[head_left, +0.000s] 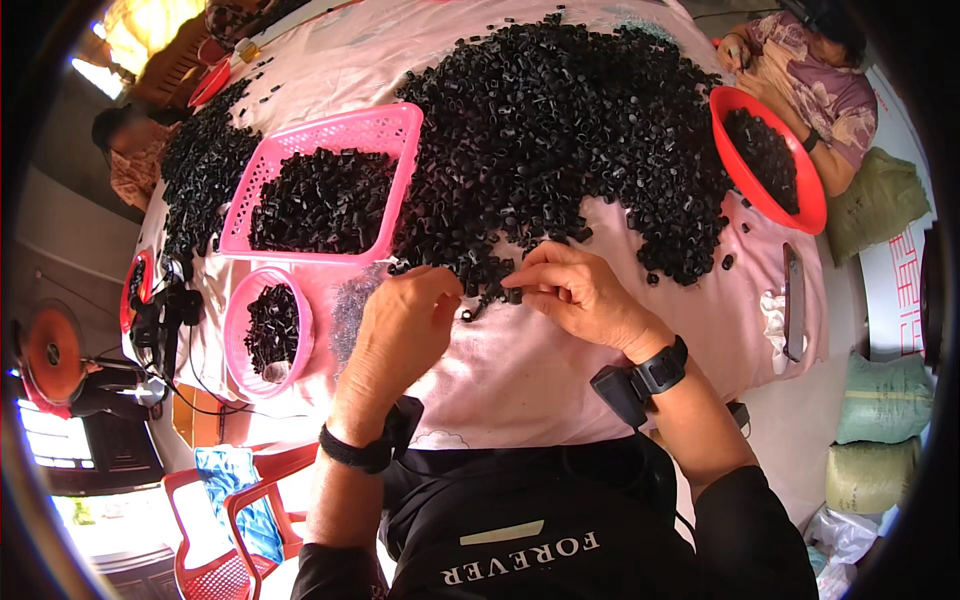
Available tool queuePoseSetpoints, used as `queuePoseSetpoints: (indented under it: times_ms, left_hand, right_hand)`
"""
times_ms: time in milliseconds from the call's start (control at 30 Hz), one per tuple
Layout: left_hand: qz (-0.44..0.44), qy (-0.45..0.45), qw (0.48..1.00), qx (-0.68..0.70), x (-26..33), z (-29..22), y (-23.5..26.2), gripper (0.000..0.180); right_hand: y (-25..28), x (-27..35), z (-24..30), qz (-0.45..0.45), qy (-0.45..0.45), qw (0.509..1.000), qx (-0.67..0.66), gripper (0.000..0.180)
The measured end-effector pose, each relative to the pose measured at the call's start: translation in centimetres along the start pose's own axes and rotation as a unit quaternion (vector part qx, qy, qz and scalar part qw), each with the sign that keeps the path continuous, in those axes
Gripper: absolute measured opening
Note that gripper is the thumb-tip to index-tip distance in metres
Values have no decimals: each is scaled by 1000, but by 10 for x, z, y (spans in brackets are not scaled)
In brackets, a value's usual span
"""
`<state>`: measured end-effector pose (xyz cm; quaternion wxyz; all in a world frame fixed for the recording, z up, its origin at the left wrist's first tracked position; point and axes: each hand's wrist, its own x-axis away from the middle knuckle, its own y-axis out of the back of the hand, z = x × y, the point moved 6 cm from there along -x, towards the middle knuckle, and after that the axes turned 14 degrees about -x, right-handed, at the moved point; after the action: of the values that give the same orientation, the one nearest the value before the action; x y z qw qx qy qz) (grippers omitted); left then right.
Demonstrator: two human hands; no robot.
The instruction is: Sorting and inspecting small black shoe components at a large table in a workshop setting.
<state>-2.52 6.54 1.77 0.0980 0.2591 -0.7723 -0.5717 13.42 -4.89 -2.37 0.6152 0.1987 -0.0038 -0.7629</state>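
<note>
A big heap of small black tube-like plastic parts (560,140) spreads over a pink tablecloth (560,390). My left hand (405,315) is at the heap's near edge, fingers curled together; whatever they hold is hidden. To its right, my right hand (570,290) pinches a small black part (512,295) between thumb and fingers. A few loose parts lie on the cloth between both hands. Beyond my left hand stands a rectangular pink plastic basket (408,165) filled with similar black parts. A round pink basket (234,335), left of that hand, holds more of them.
A red bowl (813,200) of black parts sits at the right, beside a co-worker (815,85). Nearer lies a dark flat bar-shaped object (793,300). Another person (135,150) sits far left. A fan (52,350), a red chair (240,515) and sacks (885,400) surround the table.
</note>
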Motion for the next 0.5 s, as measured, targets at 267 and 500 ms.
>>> queuePoseSetpoints:
  times_ms: [267, 500]
  left_hand:
    - [26, 49, 996, -66, 17, 39, 16, 6]
    - [44, 50, 992, -108, 22, 38, 10, 9]
  right_hand:
    - [-1, -3, 0, 23, 0, 999, 40, 21]
    - [0, -3, 0, 25, -5, 999, 39, 18]
